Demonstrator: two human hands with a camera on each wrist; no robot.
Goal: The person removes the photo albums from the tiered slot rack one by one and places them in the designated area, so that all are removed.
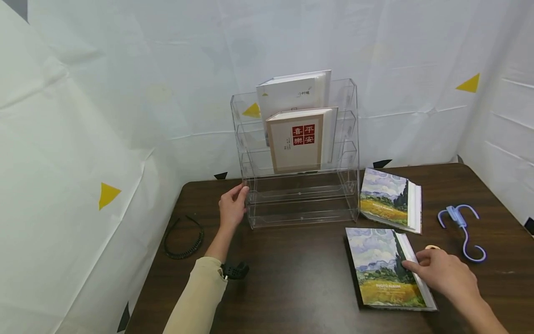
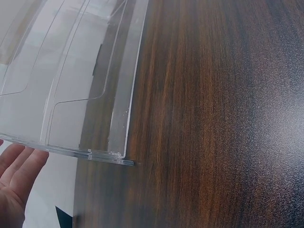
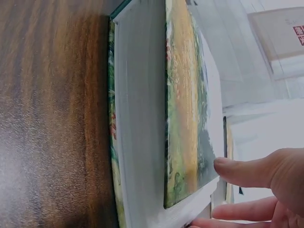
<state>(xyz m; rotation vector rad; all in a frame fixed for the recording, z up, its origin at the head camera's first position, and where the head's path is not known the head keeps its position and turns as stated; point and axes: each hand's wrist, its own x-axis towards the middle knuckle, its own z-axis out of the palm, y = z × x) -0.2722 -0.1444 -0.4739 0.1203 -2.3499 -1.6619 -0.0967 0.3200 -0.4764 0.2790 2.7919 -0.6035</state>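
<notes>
A clear tiered rack (image 1: 302,218) stands at the back of the table. My left hand (image 1: 232,206) touches the outside of its left side panel; in the left wrist view the fingers (image 2: 29,171) lie fairly straight against that panel. Toward the front right is a photo album (image 1: 381,269) with a painted landscape cover. The right hand (image 1: 448,273) grips its right, page-side edge, thumb on the cover and the other fingers at the side of the pages. A second album (image 1: 384,197) with the same cover lies behind it, beside the rack.
Upper tiers of the rack hold a white book (image 1: 288,93) and a beige book with red squares (image 1: 296,144). A black headband (image 1: 183,253) lies at the left. To the right is a blue hook hanger (image 1: 462,227). A white sheet (image 1: 200,69) hangs behind the table.
</notes>
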